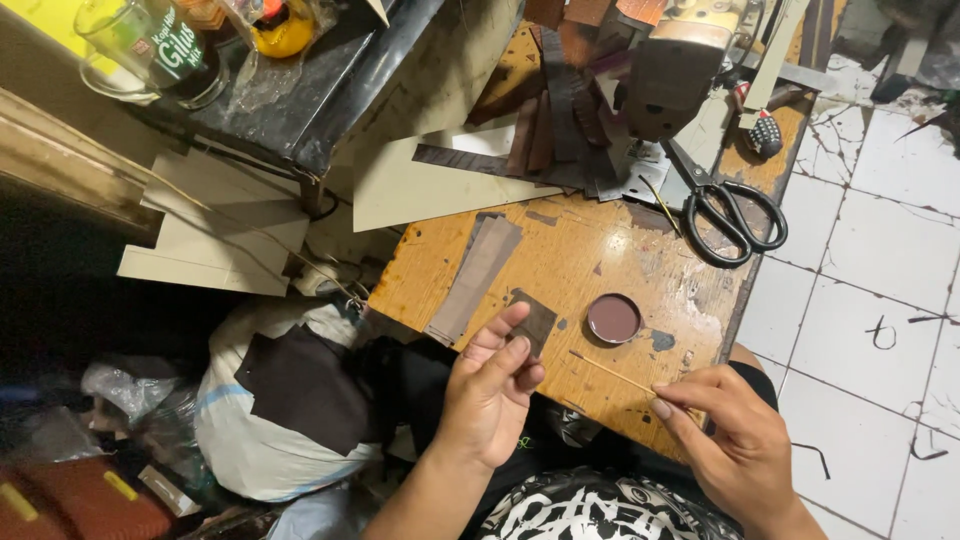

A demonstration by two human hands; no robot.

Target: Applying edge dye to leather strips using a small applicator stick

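My left hand [492,392] pinches a small dark brown leather piece [536,322] at the near edge of the worn wooden table [590,262]. In the fingertips of my right hand [728,442] is a thin wooden stick [615,375], slanting up to the left toward a round lid of dark brown paste [613,318]. Left of the lid lie long brown leather strips [478,276], flat on the table.
Black scissors [730,213] and a sewing machine [675,65] stand at the table's far end among several leather strips [545,120]. Pale card sheets [420,185] overhang the left edge. A white sack [265,440] with dark fabric sits below. White floor tiles [870,330] are at right.
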